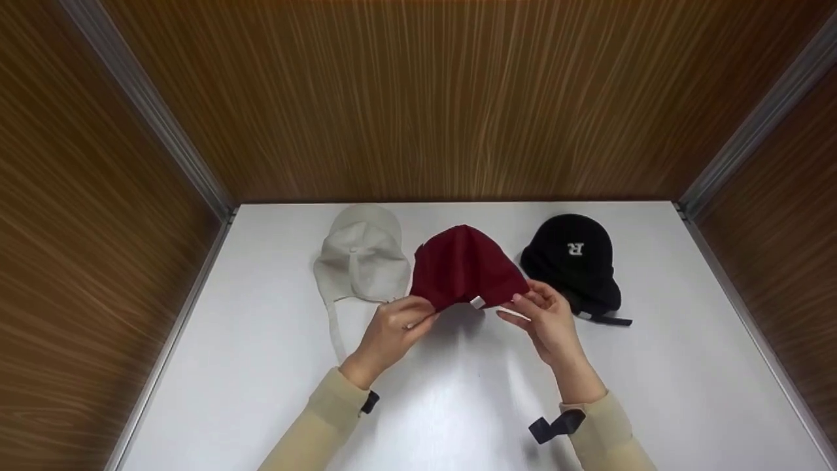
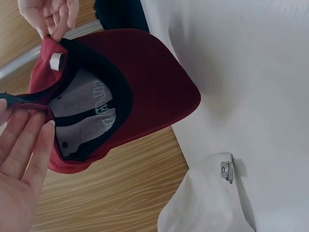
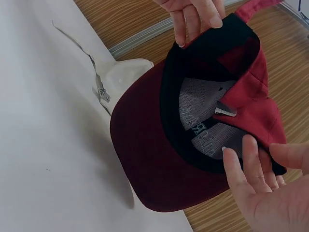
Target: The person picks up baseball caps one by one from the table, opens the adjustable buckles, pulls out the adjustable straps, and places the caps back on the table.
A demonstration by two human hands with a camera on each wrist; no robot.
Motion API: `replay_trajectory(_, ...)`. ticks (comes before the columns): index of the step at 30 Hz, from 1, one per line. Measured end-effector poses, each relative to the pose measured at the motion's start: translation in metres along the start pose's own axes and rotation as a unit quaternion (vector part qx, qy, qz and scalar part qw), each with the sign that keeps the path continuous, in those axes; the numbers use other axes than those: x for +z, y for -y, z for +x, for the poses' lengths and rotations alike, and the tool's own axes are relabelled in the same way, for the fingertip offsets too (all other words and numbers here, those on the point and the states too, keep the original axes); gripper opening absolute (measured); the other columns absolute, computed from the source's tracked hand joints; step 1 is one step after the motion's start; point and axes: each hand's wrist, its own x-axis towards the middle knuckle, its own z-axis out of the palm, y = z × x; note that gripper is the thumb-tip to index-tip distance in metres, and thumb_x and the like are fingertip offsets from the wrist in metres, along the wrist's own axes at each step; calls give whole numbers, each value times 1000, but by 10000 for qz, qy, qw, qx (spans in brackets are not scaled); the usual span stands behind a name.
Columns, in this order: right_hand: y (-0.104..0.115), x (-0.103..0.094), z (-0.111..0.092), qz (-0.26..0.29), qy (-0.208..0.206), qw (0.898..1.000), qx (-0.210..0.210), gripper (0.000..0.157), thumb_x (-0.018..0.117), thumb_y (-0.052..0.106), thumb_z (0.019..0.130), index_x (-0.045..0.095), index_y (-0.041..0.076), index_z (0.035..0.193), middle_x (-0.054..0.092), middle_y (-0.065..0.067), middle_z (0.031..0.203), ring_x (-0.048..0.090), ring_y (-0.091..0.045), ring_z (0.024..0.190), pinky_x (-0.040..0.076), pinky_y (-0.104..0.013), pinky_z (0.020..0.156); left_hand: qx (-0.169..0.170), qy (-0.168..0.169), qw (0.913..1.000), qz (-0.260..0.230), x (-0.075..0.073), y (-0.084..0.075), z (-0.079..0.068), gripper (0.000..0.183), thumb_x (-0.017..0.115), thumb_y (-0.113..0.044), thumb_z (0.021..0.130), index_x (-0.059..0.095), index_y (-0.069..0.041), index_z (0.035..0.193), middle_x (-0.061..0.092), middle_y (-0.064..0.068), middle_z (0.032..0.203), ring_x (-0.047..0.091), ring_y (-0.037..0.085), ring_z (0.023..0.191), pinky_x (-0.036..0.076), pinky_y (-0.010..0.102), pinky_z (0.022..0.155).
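A dark red baseball cap (image 1: pixel 461 268) is held up over the white table between both hands. My left hand (image 1: pixel 395 327) pinches its rim at the left. At the opposite side my right hand (image 1: pixel 546 320) grips the rim, thumb outside and fingertips inside. A small white tag (image 1: pixel 478 302) sticks out from the near edge. Both wrist views look into the crown, where a grey mesh lining (image 3: pixel 203 104) shows backward lettering. The brim (image 2: pixel 154 82) points away from me, hidden in the head view.
To the left on the table (image 1: pixel 261 366) lies a cream cap (image 1: pixel 366 261) with a long strap trailing toward me. A black cap (image 1: pixel 569 261) bearing a white letter R lies at the right, just behind my right hand. Wood-grain panels (image 1: pixel 444 98) enclose the back and sides.
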Motion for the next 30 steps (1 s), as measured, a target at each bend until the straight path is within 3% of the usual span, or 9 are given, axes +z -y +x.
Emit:
replay_trajectory(5,2,-6,3,423,-142,9988,219,26,44,-12,96,44,3,116,60,-8,92,66,-25,75,57,-45,71,311,24,9986,417,1,1,-2,7,76,2,81,75,-4,86,68,7,89,67,16,79,54,24,71)
replay_trajectory(10,5,-13,5,329,-353,9977,467,20,39,-7,98,45,6,113,54,-8,99,59,-19,72,52,-33,64,659,-55,9934,942,-2,6,-5,14,79,1,78,77,-6,90,70,5,90,67,18,80,53,31,76)
replay_trajectory(15,5,-22,7,-347,-406,9950,847,19,36,-4,99,42,6,114,50,-8,97,58,-16,69,50,-29,61,943,-46,9850,1443,-4,13,-9,14,79,-1,78,78,-9,90,68,3,86,66,16,78,52,35,77)
replay_trajectory(21,2,-30,13,-1020,-247,9886,1080,17,38,-2,100,40,3,116,54,-7,90,64,-17,67,55,-32,63,957,30,9770,1904,-2,23,-10,12,81,-3,77,79,-10,87,62,2,77,61,17,68,51,36,72)
replay_trajectory(25,-1,-32,20,-1433,-248,9830,1118,16,40,-1,100,39,1,116,55,-6,89,66,-19,68,57,-35,65,878,243,9744,2055,2,29,-8,7,79,-4,79,79,-10,83,55,2,70,55,16,59,49,35,67)
replay_trajectory(30,-4,-34,30,-2033,-225,9707,1260,24,47,5,100,42,-1,123,59,-6,93,66,-18,72,56,-36,65,742,676,9687,2272,9,36,-6,6,78,-5,79,78,-11,82,56,1,71,57,16,60,48,34,66)
